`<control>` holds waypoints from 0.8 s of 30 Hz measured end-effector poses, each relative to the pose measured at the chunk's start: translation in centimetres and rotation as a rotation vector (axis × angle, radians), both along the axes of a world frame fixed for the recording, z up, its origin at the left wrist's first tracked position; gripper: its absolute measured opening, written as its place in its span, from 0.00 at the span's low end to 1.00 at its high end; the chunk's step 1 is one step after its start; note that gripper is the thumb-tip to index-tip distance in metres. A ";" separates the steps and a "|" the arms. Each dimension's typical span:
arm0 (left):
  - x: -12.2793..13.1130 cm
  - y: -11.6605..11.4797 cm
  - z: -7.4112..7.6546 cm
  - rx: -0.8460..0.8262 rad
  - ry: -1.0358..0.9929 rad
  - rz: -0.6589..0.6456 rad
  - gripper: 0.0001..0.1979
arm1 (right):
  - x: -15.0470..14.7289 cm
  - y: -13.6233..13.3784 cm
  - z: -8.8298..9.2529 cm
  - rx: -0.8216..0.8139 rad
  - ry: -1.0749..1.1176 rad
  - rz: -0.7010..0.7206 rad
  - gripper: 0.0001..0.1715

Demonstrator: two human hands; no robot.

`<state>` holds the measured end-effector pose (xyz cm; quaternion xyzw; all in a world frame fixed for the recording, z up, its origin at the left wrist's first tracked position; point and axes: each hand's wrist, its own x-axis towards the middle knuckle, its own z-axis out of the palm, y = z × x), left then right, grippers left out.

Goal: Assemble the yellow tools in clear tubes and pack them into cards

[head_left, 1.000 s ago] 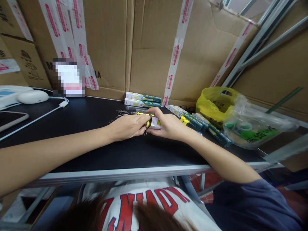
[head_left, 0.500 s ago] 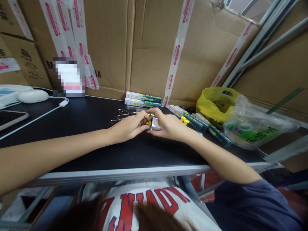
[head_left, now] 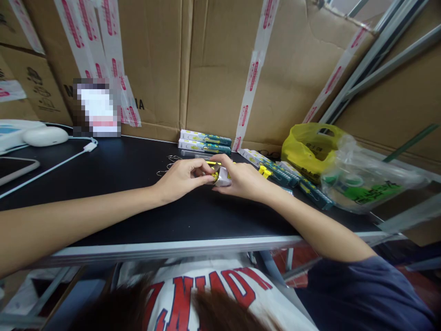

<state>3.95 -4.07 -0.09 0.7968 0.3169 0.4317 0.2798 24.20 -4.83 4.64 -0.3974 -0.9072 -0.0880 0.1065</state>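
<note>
My right hand (head_left: 243,180) is wrapped round a small narrow box (head_left: 223,177), its white open end facing left. Yellow pieces (head_left: 215,176) show at that opening, partly hidden by fingers. My left hand (head_left: 188,179) meets the box there, thumb and forefinger pinched at the end flap (head_left: 217,168). Just beyond the right wrist, yellow round-headed pieces (head_left: 264,171) stick up. Thin bent metal wires (head_left: 174,158) lie behind the left hand. Much of the box is covered by the right hand.
Two stacked green-and-white boxes (head_left: 206,142) lie against the cardboard. More such boxes (head_left: 275,168) lie at the right, beside a yellow bag (head_left: 310,149) and a clear plastic bag (head_left: 365,184). A phone (head_left: 17,169) and white cable (head_left: 51,167) lie at the left.
My left fingers have drawn back slightly from the box's mouth. The end flap now stands up, and the yellow pieces sit within the opening. The right hand keeps its hold.
</note>
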 end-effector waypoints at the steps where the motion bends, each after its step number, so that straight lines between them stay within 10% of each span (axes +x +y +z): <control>1: 0.1 -0.1 0.0 0.008 0.016 0.004 0.13 | -0.1 0.0 0.0 0.009 -0.008 -0.010 0.39; 9: 0.6 -1.4 0.7 0.135 0.116 0.064 0.14 | -0.7 -0.6 -0.4 0.072 -0.076 0.003 0.36; 24: 0.7 0.4 0.2 -0.190 -0.118 0.007 0.14 | -0.8 -0.5 -0.3 0.058 -0.072 -0.050 0.39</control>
